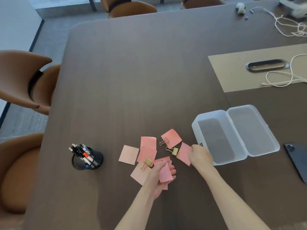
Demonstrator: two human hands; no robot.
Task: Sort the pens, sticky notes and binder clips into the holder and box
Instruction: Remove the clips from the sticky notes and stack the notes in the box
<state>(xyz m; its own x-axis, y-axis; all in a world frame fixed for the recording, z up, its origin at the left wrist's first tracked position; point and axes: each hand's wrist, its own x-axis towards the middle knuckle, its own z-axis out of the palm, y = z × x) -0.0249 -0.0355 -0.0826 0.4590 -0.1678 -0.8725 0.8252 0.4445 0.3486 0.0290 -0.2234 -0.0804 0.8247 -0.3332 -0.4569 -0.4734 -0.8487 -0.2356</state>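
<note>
The left hand [162, 175] is gripping a small stack of pink sticky notes [164, 173], while the right hand [200, 156] is pinching the edge of another note [183, 153] just beside the open clear box [214, 141]. More notes and binder clips [173, 151] are lying scattered between the pen holder [88, 157] and the box. Wide bare counter [132, 80] is stretching beyond them.

Dark brown wood-grain table [132, 72], rounded far-left corner. Brown chairs: 2 along the left edge [25, 80] [18, 171], 2 beyond the far edge [127, 7] [202, 1]. Grey carpet floor [53, 30]. Pale wall [15, 22] at left, dark skirting. Tan inset panel [232, 77] near the right edge, holding an oval cable port [266, 65]. Light even.
</note>
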